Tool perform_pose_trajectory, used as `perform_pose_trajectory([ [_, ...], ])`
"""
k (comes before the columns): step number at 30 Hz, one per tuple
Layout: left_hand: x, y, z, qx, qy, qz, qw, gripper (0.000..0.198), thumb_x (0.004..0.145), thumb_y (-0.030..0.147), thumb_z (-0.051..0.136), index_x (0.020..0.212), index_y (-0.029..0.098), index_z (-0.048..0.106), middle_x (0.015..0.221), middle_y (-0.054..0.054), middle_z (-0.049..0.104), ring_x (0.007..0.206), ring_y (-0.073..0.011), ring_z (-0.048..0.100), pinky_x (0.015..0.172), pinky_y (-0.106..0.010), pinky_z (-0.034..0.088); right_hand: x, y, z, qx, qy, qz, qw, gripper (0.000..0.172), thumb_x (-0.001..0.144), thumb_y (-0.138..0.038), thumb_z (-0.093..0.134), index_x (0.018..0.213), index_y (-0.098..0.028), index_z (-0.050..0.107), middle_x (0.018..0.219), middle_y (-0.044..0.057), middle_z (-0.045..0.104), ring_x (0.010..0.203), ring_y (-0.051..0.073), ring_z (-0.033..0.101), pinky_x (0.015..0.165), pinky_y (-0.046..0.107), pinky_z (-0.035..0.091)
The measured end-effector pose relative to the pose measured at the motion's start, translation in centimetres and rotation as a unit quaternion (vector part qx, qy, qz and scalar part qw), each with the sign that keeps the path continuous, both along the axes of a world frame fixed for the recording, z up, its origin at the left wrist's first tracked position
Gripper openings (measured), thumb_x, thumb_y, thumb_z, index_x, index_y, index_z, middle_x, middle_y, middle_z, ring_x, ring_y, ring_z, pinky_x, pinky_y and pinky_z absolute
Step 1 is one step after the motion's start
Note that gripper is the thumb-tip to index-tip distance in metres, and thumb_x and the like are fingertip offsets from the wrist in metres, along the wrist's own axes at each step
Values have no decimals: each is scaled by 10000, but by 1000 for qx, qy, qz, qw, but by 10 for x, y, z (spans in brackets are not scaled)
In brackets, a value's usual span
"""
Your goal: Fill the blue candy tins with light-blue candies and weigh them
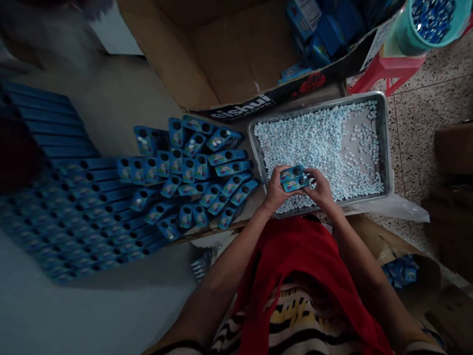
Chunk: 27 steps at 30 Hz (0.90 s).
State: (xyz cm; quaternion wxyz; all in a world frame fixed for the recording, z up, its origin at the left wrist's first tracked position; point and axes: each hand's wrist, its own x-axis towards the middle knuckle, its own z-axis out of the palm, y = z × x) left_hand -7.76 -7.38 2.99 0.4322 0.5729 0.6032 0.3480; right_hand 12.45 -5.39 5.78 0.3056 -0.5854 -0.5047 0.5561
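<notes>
My left hand is closed around two small blue boxes, held side by side above a metal tray. Each box has a dark round hole in its upper face. At the right end of the boxes, my right hand has its fingers bent together, with a few pale tablets showing at the fingertips. Its thumb and forefinger come close to the hole of the nearer box. Many pale blue and white tablets cover most of the tray beneath both hands.
Several upright blue boxes stand left of the tray, some with tablets in their holes. Tight rows of blue boxes lie farther left. A large cardboard box stands behind; a green tub rests on a red stool.
</notes>
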Motion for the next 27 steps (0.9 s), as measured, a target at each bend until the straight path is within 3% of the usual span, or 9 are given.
perform_pose_trajectory([
  [3,-11,-3,-1,4,21,-56,998,1132,561,489,1085,1479,247,467,1445,-162,617,1370,-343,659,1182,-506,559,2,-2,-4,8,-19,18,1000,380,693,-148,810,1034,-309,764,1003,10,766,918,259,642,894,420,487],
  [6,-26,1,10,14,50,-153,987,1098,697,410,1029,1608,278,430,1539,-174,577,1466,-357,592,1246,-550,510,24,9,-3,6,-24,56,998,272,702,-179,811,945,-297,779,927,20,770,905,280,658,924,462,515],
  [10,-43,13,27,50,105,-271,956,917,880,187,857,1677,348,433,1606,-138,564,1497,-336,577,1245,-547,519,51,69,0,105,-171,68,977,199,877,-264,699,1063,-255,768,1154,104,772,1115,335,663,1078,563,497],
  [14,-53,19,28,77,137,-324,933,866,879,26,754,1642,356,510,1619,-129,583,1483,-337,606,1204,-552,558,29,145,-10,200,-292,211,911,357,1009,-402,665,1322,-239,721,1543,150,632,1480,411,484,1249,640,355],
  [17,-62,17,22,81,131,-324,933,740,876,66,794,1539,350,630,1547,-117,656,1425,-333,661,1176,-537,585,-3,168,-26,203,-316,281,883,660,960,-630,728,1479,-232,643,1682,171,504,1607,490,310,1283,700,249],
  [19,-67,17,19,80,129,-318,936,665,864,93,829,1470,326,683,1515,-119,683,1402,-327,676,1168,-518,594,-14,164,-35,195,-314,291,883,773,906,-736,739,1480,-229,642,1673,184,506,1608,509,299,1284,701,234],
  [22,-73,23,21,84,145,-299,939,472,896,115,807,1338,268,744,1429,-131,729,1322,-307,716,1103,-474,628,-13,146,-42,164,-291,270,903,632,915,-755,711,1259,-226,738,1494,190,648,1481,464,465,1251,645,308],
  [25,-76,31,32,104,148,-250,951,325,965,140,726,1266,258,759,1343,-106,766,1238,-273,746,1066,-442,635,-2,131,-40,108,-256,191,941,475,933,-709,708,906,-235,714,1115,150,760,1224,377,629,1125,531,441],
  [27,-75,36,41,107,141,-189,966,369,971,124,685,1305,272,738,1316,-80,778,1236,-258,745,1097,-443,615,5,125,-33,45,-209,65,975,497,918,-717,704,783,-242,641,882,96,727,1021,307,678,939,425,512],
])
